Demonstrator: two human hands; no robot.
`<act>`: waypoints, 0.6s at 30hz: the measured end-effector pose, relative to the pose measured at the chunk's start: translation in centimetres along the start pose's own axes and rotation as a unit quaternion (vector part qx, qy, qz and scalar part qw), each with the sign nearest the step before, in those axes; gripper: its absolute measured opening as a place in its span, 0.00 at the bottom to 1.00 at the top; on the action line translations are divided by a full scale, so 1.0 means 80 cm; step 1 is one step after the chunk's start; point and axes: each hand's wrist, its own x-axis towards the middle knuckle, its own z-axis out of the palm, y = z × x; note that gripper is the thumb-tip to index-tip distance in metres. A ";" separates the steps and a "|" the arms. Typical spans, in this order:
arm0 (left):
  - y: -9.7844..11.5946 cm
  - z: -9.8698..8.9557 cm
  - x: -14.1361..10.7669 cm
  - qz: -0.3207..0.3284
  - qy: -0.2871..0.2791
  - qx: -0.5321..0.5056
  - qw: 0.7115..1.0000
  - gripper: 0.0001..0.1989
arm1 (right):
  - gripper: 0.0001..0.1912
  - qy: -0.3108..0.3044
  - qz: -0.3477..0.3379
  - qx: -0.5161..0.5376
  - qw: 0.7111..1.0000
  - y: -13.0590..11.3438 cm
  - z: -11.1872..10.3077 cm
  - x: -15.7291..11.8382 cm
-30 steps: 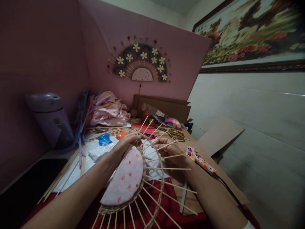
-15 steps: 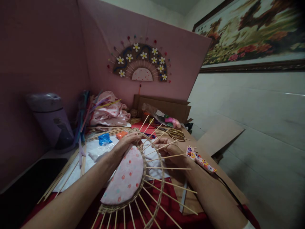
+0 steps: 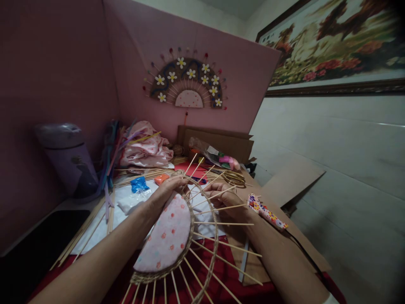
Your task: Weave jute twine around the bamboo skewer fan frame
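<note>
Pink-dotted cloth [image 3: 166,234] is fronting the stick fan [image 3: 189,241] my left hand [image 3: 171,189] is clasping; I'm watching my half-curled right hand [image 3: 223,196] beside its outer ring [image 3: 216,231], grasp unclear.

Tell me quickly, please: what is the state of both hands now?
Left hand: closed, holding the fan-shaped piece.
Right hand: fingers bent at the outer cord ring; whether they hold anything cannot be told.

a framed painting [image 3: 332,50] hangs on the pale tiled wall [image 3: 341,139].
</note>
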 end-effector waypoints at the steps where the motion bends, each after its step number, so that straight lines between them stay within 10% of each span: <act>1: 0.000 0.000 0.000 -0.001 -0.002 0.000 1.000 0.12 | 0.05 -0.003 -0.003 0.001 1.000 0.000 0.000 0.000; 18: 0.001 0.001 0.001 -0.008 -0.009 -0.013 1.000 0.10 | 0.06 -0.002 -0.012 -0.008 1.000 0.004 -0.001 0.003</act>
